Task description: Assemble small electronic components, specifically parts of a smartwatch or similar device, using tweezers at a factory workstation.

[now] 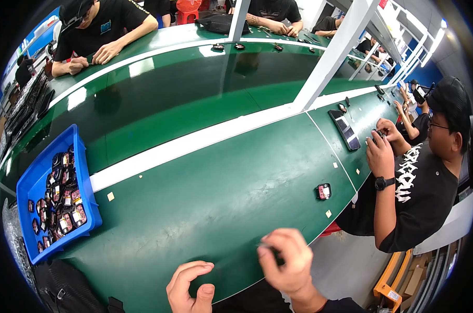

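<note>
My left hand (pixel 188 288) is just above the near edge of the green worktop (pixel 210 182), its fingers curved and apart, with nothing in them. To its right, my right hand (pixel 287 261) is closed, thumb against the bent fingers. A bit of something dark shows at its fingertips, too small and blurred to name. Farther off to the right of that hand, a small black device with a pinkish-red face and a pale label (pixel 323 191) lies on the worktop, apart from both hands.
A blue plastic bin (pixel 85 182) holding many similar devices stands at the left. Behind it runs a green conveyor belt (pixel 189 99), a white post (pixel 333 57) rising beside it. At the right a co-worker (pixel 419 172) handles a small dark part near a black tray (pixel 344 130). A black bag (pixel 64 289) sits lower left.
</note>
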`<state>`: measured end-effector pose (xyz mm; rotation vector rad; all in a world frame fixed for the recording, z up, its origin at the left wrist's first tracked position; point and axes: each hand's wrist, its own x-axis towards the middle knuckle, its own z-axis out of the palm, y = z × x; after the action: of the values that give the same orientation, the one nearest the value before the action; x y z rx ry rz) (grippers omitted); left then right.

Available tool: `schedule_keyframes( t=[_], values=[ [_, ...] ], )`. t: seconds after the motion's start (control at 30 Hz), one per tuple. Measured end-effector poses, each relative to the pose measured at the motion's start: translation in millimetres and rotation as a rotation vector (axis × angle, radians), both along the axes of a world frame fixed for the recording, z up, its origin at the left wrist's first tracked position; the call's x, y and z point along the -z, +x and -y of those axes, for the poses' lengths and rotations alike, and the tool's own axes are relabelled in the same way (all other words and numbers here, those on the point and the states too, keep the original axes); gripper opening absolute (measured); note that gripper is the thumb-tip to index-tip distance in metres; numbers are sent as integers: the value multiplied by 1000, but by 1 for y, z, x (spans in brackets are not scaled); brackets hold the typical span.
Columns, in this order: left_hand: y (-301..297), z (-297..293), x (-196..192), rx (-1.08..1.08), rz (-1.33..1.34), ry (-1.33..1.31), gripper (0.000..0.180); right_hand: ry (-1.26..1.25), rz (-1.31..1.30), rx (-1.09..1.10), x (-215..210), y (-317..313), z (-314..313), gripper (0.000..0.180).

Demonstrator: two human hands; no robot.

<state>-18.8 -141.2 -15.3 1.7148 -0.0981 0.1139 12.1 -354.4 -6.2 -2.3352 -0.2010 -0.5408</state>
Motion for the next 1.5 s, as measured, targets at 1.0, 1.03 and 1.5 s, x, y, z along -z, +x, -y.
schedule_keyframes(
  t=[1.0, 1.03, 1.5],
  values=[
    [-2, -27, 22, 252, -365, -322, 75, 293, 79, -781, 10, 13, -19, 29],
    [-3, -31, 22, 344, -441, -621, 63, 314, 76, -794, 5, 15, -20, 31],
    [0, -23, 21, 213, -332, -946, 61, 361, -260, -649, 1, 15, -27, 66]
  ],
)
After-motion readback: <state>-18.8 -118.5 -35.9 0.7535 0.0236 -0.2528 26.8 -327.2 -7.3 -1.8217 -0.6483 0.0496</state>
